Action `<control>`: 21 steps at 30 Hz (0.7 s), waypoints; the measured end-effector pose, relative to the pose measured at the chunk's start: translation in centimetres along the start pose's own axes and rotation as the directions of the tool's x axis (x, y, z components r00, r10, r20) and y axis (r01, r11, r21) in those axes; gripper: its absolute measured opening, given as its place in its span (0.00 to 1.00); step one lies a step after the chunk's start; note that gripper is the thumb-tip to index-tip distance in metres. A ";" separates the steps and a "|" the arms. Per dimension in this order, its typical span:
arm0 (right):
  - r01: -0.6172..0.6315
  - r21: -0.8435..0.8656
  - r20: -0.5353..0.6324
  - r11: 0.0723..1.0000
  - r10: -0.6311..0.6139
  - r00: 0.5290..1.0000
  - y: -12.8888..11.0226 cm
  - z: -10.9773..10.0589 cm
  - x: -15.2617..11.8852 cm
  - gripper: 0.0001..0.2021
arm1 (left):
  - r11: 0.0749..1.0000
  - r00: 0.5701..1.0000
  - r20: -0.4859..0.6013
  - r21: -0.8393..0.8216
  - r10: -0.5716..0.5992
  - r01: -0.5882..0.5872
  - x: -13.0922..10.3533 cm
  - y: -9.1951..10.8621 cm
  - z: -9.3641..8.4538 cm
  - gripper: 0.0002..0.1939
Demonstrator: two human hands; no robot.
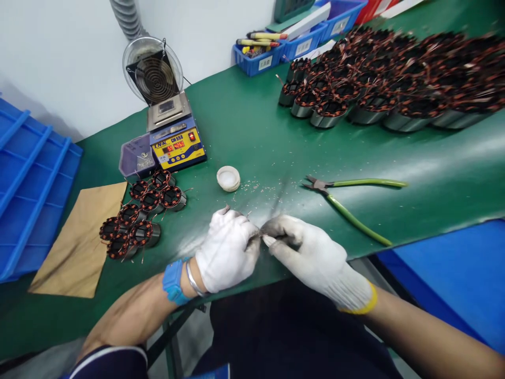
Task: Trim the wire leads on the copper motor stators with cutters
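Note:
My left hand [229, 250], in a white glove, is closed in front of me over the green table. Thin wire-like ends poke out by its fingers, but what it grips is hidden inside the glove. My right hand [313, 258], also gloved and with darkened fingertips, pinches with thumb and forefinger right beside the left thumb. Whatever lies between those fingertips is too small to name. Green-handled cutting pliers [324, 187] lie spread apart beyond my right hand. Ahead of my left hand sits a small round white dish [228, 179], with tiny pale bits scattered beside it.
Several copper-wound stators [145, 231] stand at left beside a brown sheet [84, 231]. Behind them is a yellow-and-blue solder pot [177, 147] with a display, under a fume hood [153, 71]. Many more stators [331, 113] fill the back right, near blue bins [258, 63].

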State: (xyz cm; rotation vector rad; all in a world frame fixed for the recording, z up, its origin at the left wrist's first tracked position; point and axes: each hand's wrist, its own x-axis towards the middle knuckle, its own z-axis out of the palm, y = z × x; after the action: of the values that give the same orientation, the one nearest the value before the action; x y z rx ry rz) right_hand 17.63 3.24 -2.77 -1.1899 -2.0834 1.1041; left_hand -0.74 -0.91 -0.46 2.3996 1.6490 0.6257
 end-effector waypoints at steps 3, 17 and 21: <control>0.083 -0.035 -0.052 0.996 -0.085 0.995 0.5 0.1 -0.2 0.07 | 1.000 0.999 0.033 -0.005 -0.010 0.010 0.1 0.1 -0.2 0.08; 0.208 -0.140 -0.058 0.968 -0.218 0.974 0.4 -0.7 -1.1 0.07 | 0.999 0.999 0.026 -0.036 -0.022 0.023 0.2 0.0 -0.3 0.06; 0.339 -0.237 -0.100 0.910 -0.370 0.923 1.2 -1.0 -0.7 0.07 | 1.000 0.999 0.041 -0.024 -0.019 0.020 0.3 0.0 -0.5 0.07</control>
State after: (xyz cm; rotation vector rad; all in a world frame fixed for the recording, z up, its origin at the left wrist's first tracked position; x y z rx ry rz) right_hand 19.23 3.41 -3.24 -0.8982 -2.2325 0.6188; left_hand -0.86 -0.72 0.04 2.3603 1.6371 0.5870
